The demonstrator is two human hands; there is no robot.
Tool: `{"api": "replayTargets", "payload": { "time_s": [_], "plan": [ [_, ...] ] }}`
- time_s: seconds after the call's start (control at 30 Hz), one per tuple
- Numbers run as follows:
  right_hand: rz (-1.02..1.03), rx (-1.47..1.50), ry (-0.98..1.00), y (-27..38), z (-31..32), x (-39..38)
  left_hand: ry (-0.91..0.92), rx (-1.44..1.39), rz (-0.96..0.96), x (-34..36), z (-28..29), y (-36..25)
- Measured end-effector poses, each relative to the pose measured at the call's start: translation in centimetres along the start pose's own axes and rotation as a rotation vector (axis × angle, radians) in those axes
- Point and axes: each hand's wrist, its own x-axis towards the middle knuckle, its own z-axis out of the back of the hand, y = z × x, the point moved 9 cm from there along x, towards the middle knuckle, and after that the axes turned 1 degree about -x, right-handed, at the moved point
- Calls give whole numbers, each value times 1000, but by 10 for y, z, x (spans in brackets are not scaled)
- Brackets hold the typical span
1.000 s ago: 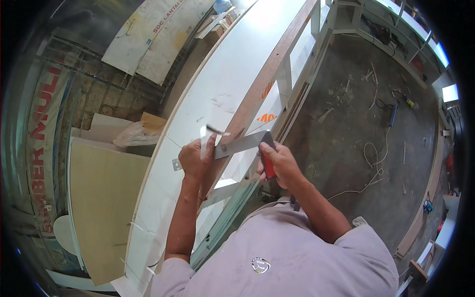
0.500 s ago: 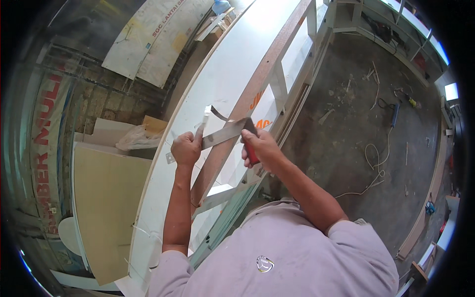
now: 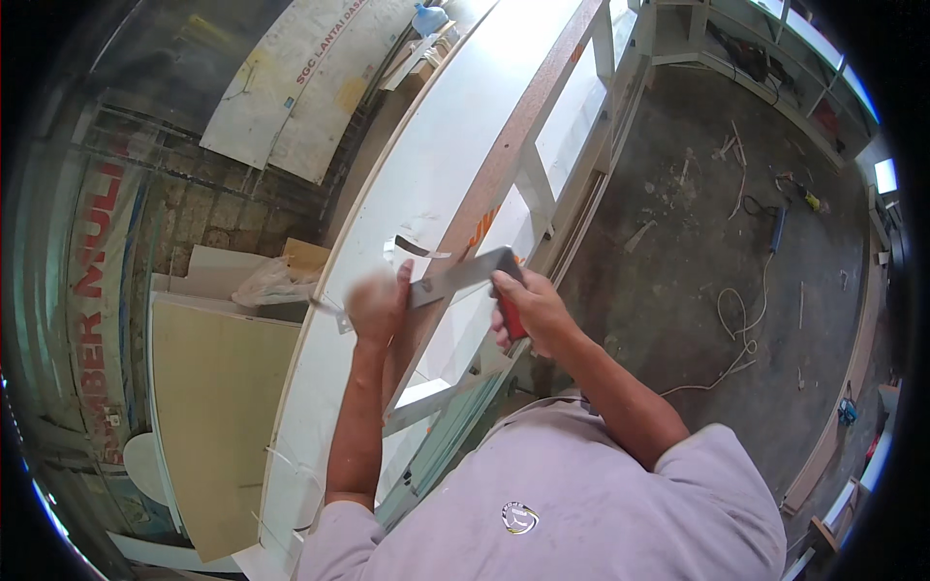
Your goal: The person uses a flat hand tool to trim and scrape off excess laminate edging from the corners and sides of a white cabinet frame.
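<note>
My left hand point(image 3: 376, 305), blurred by motion, is closed round the left end of a flat grey metal strip point(image 3: 455, 276), thumb raised. A thin white curled piece point(image 3: 392, 250) rises beside that thumb. My right hand point(image 3: 533, 315) grips a red-handled tool point(image 3: 513, 320) at the strip's right end, where the metal turns at a corner; how the two join is hidden. The strip lies slantwise across a long brown wooden rail point(image 3: 489, 174) with orange marks, which runs along a long white board point(image 3: 417, 165).
At left, pale panels point(image 3: 213, 416) and a plastic bag point(image 3: 271, 281) lie against a block wall. At right, the concrete floor point(image 3: 659, 232) holds scraps, a cord and a blue tool point(image 3: 775, 228). White framed cabinetwork point(image 3: 727, 44) curves round the far end.
Both hands and the strip shifted up and left about half a second ago, then back right and down. The curled piece sits lower than half a second ago.
</note>
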Motion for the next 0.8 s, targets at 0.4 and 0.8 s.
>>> {"api": "replayTargets", "payload": {
  "time_s": [0.4, 0.8],
  "plan": [
    [30, -42, 6, 38, 31, 8, 12, -93, 36, 25, -28, -19],
    [89, 9, -16, 76, 59, 38, 68, -30, -15, 70, -46, -56]
  ]
}}
